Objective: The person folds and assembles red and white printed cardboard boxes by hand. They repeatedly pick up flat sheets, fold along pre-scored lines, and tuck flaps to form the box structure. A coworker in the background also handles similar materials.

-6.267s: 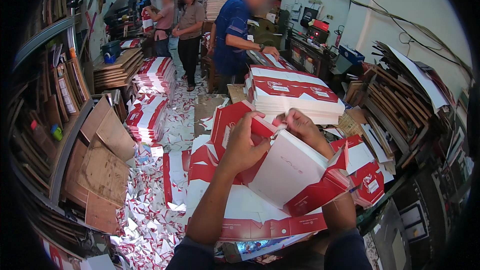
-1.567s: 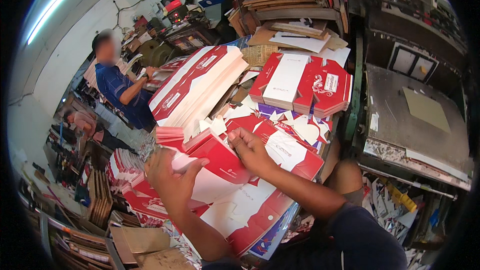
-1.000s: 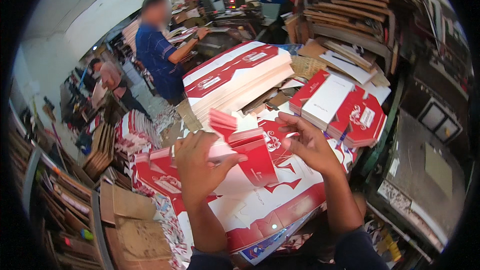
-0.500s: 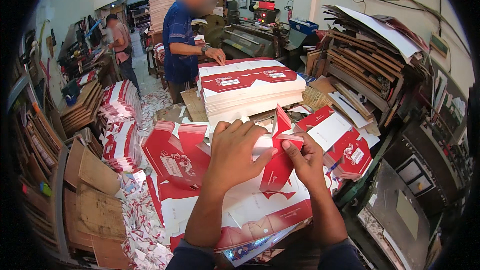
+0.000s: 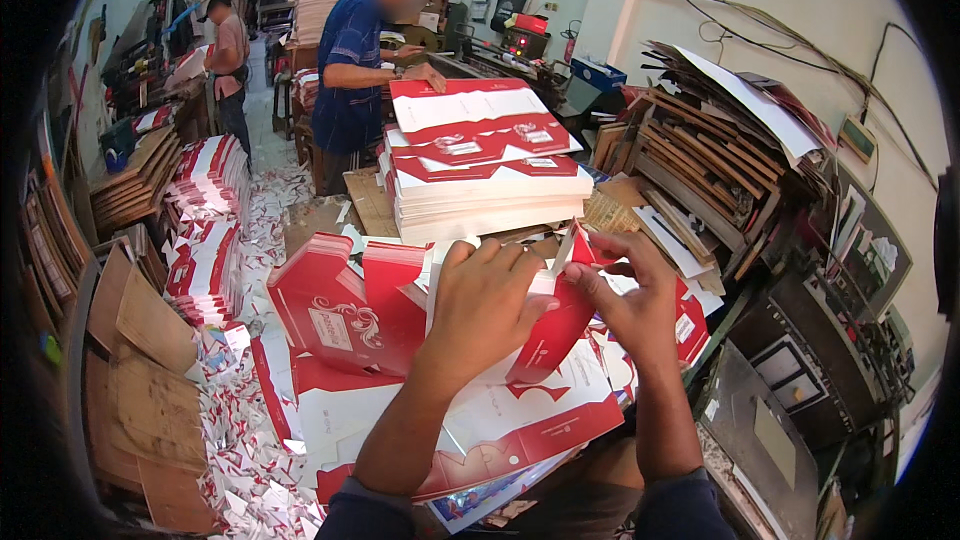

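A thick stack of red and white die-cut carton blanks (image 5: 345, 320) stands on edge before me. My left hand (image 5: 485, 305) is wrapped over its middle, thumb on the near side. At the stack's right end, my right hand (image 5: 632, 285) pinches a red flap (image 5: 577, 245) between thumb and fingers; part of the flap stands up as a narrow fold. Below the hands, the stack's red side panel (image 5: 550, 340) faces me. More flat printed blanks (image 5: 570, 395) lie underneath. The palm side of my left hand is hidden.
Beyond my hands rises a tall pile of printed sheets (image 5: 490, 208), where a person in a blue shirt (image 5: 350, 80) holds a top sheet. Stacked wooden boards (image 5: 715, 150) stand at right. Paper scraps (image 5: 250, 420) cover the floor at left, beside brown boards (image 5: 155, 330). Another person (image 5: 230, 60) stands farther back.
My right fingers have shifted up along the flap, the index finger now over its top. Across from me, the person in blue has raised a printed sheet off the pile. The whole view has shifted slightly.
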Demonstrator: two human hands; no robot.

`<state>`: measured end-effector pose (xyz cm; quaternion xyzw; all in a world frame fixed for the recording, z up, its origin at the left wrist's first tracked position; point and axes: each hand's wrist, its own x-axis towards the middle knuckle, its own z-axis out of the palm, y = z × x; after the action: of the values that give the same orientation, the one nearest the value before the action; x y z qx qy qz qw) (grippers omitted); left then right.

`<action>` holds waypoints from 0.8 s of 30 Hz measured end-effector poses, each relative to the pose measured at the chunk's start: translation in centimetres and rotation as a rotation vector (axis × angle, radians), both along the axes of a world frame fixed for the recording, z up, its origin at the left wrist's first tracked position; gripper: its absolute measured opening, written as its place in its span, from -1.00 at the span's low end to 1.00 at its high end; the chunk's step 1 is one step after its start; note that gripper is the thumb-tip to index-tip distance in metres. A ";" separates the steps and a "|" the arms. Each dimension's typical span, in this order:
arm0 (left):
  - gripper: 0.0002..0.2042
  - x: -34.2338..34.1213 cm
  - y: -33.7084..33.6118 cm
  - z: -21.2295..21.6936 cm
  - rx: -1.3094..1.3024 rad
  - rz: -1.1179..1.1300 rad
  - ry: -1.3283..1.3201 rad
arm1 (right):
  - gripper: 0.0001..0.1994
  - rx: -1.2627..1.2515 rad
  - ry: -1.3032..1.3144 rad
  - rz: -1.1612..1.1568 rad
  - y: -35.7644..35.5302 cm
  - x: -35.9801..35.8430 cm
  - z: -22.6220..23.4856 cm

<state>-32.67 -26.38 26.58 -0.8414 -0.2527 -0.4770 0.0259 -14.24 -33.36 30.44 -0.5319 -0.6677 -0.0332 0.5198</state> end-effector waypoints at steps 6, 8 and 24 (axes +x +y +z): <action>-0.68 0.1 0.0 0.1 -0.020 -0.046 -0.032 | -0.66 0.302 -0.224 -0.185 -0.8 -1.1 -1.7; -0.70 -0.4 0.4 -0.1 -0.025 -0.125 -0.051 | -0.69 0.253 -0.156 -0.155 -0.9 -1.1 -1.8; -0.77 -0.1 0.3 0.0 -0.049 -0.054 -0.048 | -0.76 0.119 -0.227 0.000 -1.2 -2.0 -2.3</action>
<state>-32.73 -26.13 26.61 -0.8365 -0.2421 -0.4914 -0.0138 -16.25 -34.51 28.10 -0.4927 -0.7192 -0.1328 0.4716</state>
